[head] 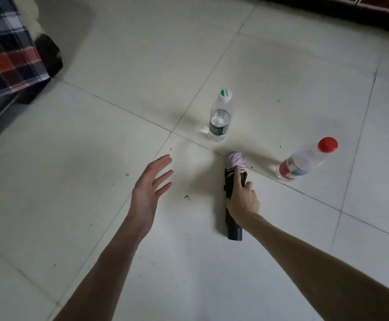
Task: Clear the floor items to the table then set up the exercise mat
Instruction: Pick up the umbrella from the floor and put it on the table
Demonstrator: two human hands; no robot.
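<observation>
Barely begun, I would judge: the right hand [242,200] curls around the folded umbrella [234,200] lying on the floor [73,158], while the left hand [149,184] hovers spread and empty. Both bottles, green-capped [220,117] and red-capped [304,161], stand uncollected beyond it; neither table nor mat is visible.

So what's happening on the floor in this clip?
A person is reaching down to a tiled floor. The right hand grips a folded umbrella lying on the tiles, apparently to pick it up. The left hand hovers open, holding nothing. Two bottles stand beyond: a green-capped bottle partly filled with water, and a red-capped bottle. No mat or table is in view.
</observation>
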